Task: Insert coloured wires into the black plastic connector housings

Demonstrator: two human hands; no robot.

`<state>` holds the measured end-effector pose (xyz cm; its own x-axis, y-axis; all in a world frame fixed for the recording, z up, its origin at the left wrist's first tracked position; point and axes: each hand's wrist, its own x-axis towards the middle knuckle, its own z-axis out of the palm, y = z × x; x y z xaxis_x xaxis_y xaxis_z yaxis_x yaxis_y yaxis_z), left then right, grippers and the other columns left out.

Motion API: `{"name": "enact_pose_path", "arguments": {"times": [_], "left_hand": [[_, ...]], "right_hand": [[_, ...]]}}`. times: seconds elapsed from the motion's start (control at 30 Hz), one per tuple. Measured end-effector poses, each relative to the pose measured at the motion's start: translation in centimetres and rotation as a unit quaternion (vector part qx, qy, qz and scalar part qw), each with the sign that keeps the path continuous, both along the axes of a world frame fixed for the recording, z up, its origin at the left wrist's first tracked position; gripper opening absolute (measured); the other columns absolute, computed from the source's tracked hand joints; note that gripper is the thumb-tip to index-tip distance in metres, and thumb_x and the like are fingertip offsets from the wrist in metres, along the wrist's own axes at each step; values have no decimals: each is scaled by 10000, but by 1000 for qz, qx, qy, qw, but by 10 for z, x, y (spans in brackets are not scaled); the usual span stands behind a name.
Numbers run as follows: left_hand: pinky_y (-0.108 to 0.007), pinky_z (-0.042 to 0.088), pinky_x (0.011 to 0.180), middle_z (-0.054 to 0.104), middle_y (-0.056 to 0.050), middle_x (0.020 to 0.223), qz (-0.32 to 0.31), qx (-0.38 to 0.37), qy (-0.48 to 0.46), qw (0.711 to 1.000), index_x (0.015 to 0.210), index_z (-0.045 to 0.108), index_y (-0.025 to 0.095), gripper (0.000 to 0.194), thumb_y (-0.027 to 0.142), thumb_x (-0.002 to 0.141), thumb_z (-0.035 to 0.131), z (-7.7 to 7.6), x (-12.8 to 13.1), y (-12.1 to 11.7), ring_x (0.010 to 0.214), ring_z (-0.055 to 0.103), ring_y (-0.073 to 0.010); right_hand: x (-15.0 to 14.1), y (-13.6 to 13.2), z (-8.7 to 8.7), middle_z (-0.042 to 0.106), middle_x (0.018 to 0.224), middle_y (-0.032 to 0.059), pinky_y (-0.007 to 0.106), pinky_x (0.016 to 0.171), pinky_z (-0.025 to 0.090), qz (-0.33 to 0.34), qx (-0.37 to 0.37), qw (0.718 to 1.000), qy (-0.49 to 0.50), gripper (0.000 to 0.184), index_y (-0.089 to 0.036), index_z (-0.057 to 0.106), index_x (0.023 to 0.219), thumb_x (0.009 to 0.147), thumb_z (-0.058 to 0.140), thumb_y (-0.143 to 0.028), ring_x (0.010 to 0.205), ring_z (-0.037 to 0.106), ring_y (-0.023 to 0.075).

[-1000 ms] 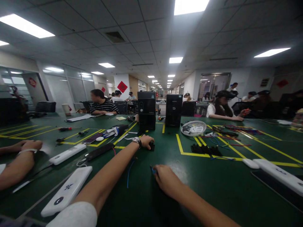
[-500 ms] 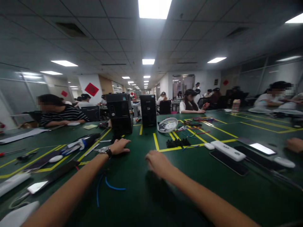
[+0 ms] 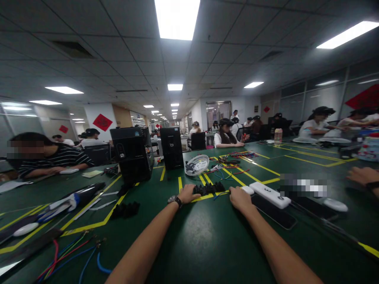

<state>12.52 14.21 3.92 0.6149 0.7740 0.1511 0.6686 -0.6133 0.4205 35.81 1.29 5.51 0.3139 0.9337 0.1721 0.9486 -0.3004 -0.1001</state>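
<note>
My left hand (image 3: 188, 194), with a watch (image 3: 174, 200) at its wrist, is at the left end of a black toothed strip (image 3: 211, 189). Its fingers seem closed round that end, partly hidden. To the strip's right, my right hand (image 3: 241, 198) has its fingers curled. Its fingertips meet the end of a thin blue wire (image 3: 220, 195); whether they pinch it is hidden. Close by the right hand lies a small white rounded object (image 3: 248, 190). Another black toothed strip (image 3: 125, 210) lies farther left on the green table (image 3: 195, 244).
Two black computer towers (image 3: 130, 154) stand ahead. Past the strip is a white basket (image 3: 196, 165). A white power bank (image 3: 269, 194) and dark phone (image 3: 274, 212) lie right; coloured wires (image 3: 68, 252) lie front left. A co-worker's hand (image 3: 363, 177) shows at right.
Both hands have moved right and away from me, to the black strip. The left hand has left the area before the towers, where another strip now shows. The view has shifted right.
</note>
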Motion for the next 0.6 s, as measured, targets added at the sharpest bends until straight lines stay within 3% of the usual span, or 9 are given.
{"name": "enact_pose_path", "arguments": {"times": [0.17,0.27,0.33,0.43,0.6], "left_hand": [[-376,401,839,555,-134,1054,-1,3,-31,1000,1045,502,140,507,490,700,628,1,-6,-16,996,517,-269],[-315,429,744,546,-69,937,-27,-50,-138,989,1020,425,162,489,364,664,690,6,-19,-34,853,548,-197],[-283,437,699,537,-31,883,-44,-118,-238,963,1017,370,186,508,256,645,708,7,-28,-51,784,560,-160],[-282,467,732,566,-45,969,-51,-244,-378,892,1043,293,222,575,164,647,705,4,-45,-88,825,605,-155],[-379,475,889,519,-109,1210,-5,-416,-564,714,1165,235,279,727,30,649,682,0,-80,-150,945,645,-192]], "right_hand": [[-3,0,7,629,1029,208,381,761,447,-10,1,1000,25,315,-103,647,1030,891,383,-207,974,611,300],[-10,-4,11,638,1038,212,385,757,457,-11,-4,999,34,267,-99,661,1011,845,497,-227,976,614,315],[-14,-7,13,641,1052,200,366,750,461,-9,-9,999,40,254,-112,657,1024,808,543,-181,979,617,305],[-16,-13,15,648,1050,186,343,737,459,-6,-15,998,52,280,-126,646,1030,793,502,-87,974,624,282],[-7,-25,25,651,1025,201,329,684,444,-2,-26,997,71,275,-106,654,971,720,545,-92,960,619,307]]}}
